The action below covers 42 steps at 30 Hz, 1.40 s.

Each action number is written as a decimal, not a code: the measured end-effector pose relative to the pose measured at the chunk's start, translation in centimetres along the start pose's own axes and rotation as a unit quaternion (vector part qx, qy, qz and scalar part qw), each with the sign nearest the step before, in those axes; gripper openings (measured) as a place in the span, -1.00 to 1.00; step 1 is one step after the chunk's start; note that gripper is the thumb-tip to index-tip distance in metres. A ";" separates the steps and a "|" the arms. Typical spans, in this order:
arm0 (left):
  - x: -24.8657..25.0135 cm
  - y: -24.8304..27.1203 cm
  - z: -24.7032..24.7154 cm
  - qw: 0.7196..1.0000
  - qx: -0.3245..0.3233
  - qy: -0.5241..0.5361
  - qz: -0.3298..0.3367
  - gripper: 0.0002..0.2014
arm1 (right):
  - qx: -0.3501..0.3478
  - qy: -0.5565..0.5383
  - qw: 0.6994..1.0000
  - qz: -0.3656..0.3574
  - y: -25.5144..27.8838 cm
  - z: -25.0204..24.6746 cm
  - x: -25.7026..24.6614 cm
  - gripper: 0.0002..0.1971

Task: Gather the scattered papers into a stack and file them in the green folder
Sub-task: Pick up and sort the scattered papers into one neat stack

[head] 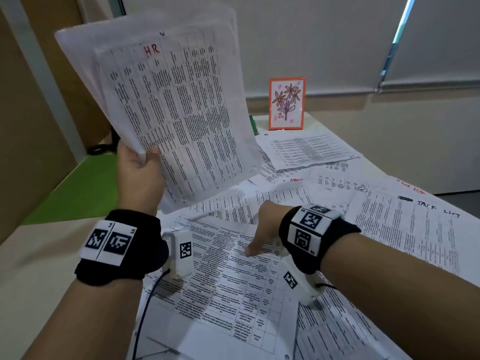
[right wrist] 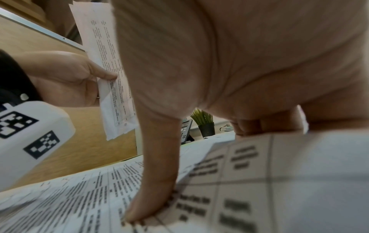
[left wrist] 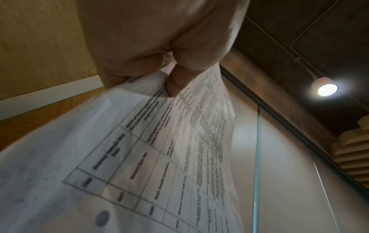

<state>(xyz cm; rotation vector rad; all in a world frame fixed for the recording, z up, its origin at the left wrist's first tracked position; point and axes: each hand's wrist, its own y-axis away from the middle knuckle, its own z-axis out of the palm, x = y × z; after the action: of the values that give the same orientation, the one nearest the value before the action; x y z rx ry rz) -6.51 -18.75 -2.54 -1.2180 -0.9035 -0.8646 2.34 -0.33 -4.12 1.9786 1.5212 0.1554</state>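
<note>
**Stack aloft, one sheet pinned**

My left hand (head: pixel 139 165) pinches a thin, floppy stack of printed papers (head: pixel 166 107), raised and tilted above the table (head: pixel 33 261). My right hand (head: pixel 262 229) arches over a loose sheet (head: pixel 233 281), thumb tip pressing down, fingers curled against the paper.

Both forearms were bare, no sleeves. Each wrist wore a black fabric band (head: pixel 122 246) with white panels printed with black square-code markers. A white camera housing (head: pixel 180 253) sat on each band's inner side, also code-marked; the right one (head: pixel 301 284) likewise. Thin dark cable (head: pixel 145 307) ran back from the left housing.
</note>
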 end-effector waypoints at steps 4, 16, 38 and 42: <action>-0.2 -0.1 0.3 1.000 0.000 -0.005 0.006 -0.68 | 0.004 0.009 1.000 0.000 -0.4 0.1 0.0 -0.63; 1.2 0.9 -0.8 0.999 0.014 -0.030 0.004 -0.63 | 0.156 -0.098 0.983 -0.014 0.5 -0.6 3.2 -0.43; -0.1 1.8 -2.5 0.989 0.111 -0.076 -0.060 -0.66 | 0.552 -0.549 0.610 -0.147 3.8 -4.5 11.2 -0.75; -1.2 1.7 -0.6 0.995 0.045 -0.064 -0.054 -0.72 | 0.492 -0.555 0.648 -0.175 2.7 -4.4 10.4 -0.84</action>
<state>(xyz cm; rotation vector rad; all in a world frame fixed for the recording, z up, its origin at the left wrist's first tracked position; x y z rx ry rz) -5.39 -18.99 -4.38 -1.1651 -1.1087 -0.8287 6.01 10.45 -2.03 1.6322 1.0243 -2.0445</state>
